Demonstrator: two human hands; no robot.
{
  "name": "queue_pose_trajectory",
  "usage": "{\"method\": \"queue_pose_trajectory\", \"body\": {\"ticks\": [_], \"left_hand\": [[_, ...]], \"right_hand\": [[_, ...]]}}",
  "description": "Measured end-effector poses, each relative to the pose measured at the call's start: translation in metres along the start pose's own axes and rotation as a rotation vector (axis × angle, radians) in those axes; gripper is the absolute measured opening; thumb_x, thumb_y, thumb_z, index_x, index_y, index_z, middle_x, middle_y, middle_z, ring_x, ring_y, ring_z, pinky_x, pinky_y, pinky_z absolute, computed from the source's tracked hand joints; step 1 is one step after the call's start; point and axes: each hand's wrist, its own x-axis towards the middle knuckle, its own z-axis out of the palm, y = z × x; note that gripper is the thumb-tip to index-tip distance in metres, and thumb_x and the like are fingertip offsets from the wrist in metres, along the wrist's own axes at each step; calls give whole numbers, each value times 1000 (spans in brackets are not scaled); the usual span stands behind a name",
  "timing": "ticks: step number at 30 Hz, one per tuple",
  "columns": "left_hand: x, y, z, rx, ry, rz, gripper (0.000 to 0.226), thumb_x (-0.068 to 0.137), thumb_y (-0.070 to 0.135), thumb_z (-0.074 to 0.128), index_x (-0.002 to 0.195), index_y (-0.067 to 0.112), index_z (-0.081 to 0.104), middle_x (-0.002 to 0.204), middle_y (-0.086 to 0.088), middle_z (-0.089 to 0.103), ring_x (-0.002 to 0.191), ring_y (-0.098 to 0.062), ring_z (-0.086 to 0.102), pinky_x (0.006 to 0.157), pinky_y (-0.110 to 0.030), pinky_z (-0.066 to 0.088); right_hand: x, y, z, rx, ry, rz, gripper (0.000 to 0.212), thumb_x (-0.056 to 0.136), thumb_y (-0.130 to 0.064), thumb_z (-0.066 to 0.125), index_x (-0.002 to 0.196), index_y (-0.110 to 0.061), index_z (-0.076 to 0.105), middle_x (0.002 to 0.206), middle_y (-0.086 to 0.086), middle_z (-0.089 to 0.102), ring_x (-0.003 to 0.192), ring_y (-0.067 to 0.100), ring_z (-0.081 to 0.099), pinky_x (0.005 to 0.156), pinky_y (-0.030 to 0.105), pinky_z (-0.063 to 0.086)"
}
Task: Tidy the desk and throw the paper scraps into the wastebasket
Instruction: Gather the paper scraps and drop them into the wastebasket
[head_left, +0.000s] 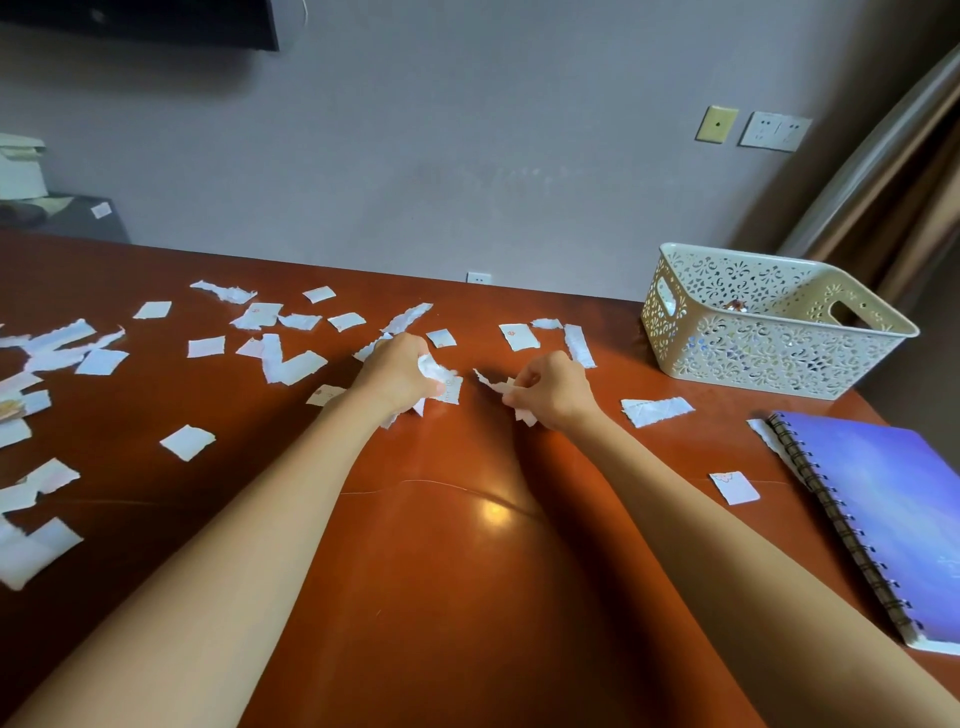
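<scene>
Spanning the whole lower view, a glossy reddish-brown desk (467, 597) carries everything noted here. Far right, near the wall: cream openwork plastic basket (769, 332), upright, a small brownish item inside, too small to identify. Near right edge: purple spiral-bound notebook (893, 514), closed, lying flat, with a white sheet sticking out under its far corner. Torn paper scraps (291, 364) lie scattered over the left and centre of the desk, well apart from the basket; a few lie between the hands and the notebook, e.g. one wrinkled strip (655, 410). Left hand (397, 374): fingers curled closed round a crumpled wad of scraps (441, 379), resting at desk level. Right hand (553, 389): closed, thumb and fingertips pinching several small torn pieces (496, 385), more paper showing beneath the palm.
</scene>
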Motion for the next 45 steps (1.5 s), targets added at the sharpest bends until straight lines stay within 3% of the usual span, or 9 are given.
{"method": "queue_pose_trajectory", "body": {"ticks": [9, 15, 19, 24, 27, 30, 34, 40, 45], "left_hand": [[-22, 25, -2, -263, -1, 9, 40, 87, 15, 65, 122, -1, 57, 125, -19, 58, 97, -27, 61, 67, -30, 50], [-59, 84, -8, -512, -60, 63, 10, 89, 18, 62, 92, 12, 55, 84, -7, 57, 69, -14, 55, 52, -16, 45], [-99, 140, 5, -639, -105, 201, 15, 88, 19, 62, 98, 9, 59, 76, -2, 57, 68, -10, 56, 53, -17, 44], [-161, 221, 50, -825, -314, 341, 7, 86, 5, 63, 81, 5, 58, 67, -9, 52, 39, 0, 49, 36, -12, 37], [-205, 269, 93, -898, -470, 394, 27, 84, -3, 62, 64, 11, 52, 51, 1, 54, 32, 3, 46, 36, -10, 35], [-257, 313, 140, -931, -667, 424, 29, 79, 0, 68, 61, 15, 51, 36, 10, 53, 32, 1, 49, 38, -14, 40], [-320, 355, 199, -879, -829, 463, 30, 78, 2, 70, 60, 17, 50, 53, 3, 51, 37, 1, 50, 38, -9, 37], [-385, 386, 292, -723, -1018, 399, 4, 85, 5, 64, 82, 7, 62, 71, -1, 58, 57, -4, 55, 40, -6, 41], [-400, 385, 379, -577, -1060, 242, 5, 84, 6, 64, 84, 8, 59, 79, -4, 61, 62, -10, 55, 49, -16, 41]], "right_hand": [[-25, 17, -24, 223, 65, 42, 12, 85, -15, 68, 77, -8, 63, 71, 6, 63, 53, 7, 50, 43, 11, 39], [-65, 31, -70, 395, 205, 24, 18, 81, -13, 70, 67, -7, 61, 60, 0, 58, 54, 9, 50, 54, 20, 40], [-115, 56, -116, 499, 370, 21, 27, 82, -6, 68, 58, -12, 54, 47, -7, 55, 38, -3, 46, 49, 16, 37], [-203, 115, -173, 570, 595, 73, 30, 84, -3, 65, 58, -14, 53, 37, -12, 51, 36, -3, 41, 48, 11, 37], [-263, 160, -199, 602, 732, 140, 31, 83, -1, 63, 57, -13, 52, 34, -12, 45, 35, -2, 37, 44, 10, 34], [-320, 215, -216, 668, 848, 263, 24, 76, -8, 68, 56, -16, 57, 42, -10, 47, 51, 10, 45, 61, 25, 48], [-387, 274, -226, 638, 956, 391, 25, 81, -3, 63, 59, -14, 55, 38, -13, 46, 43, 1, 38, 50, 13, 36], [-455, 366, -215, 693, 1042, 642, 20, 81, -3, 62, 63, -13, 61, 62, -1, 57, 61, 11, 50, 61, 22, 44], [-473, 435, -187, 771, 1007, 847, 26, 79, -2, 61, 57, -14, 55, 54, -6, 48, 53, 8, 43, 53, 18, 39]]}}
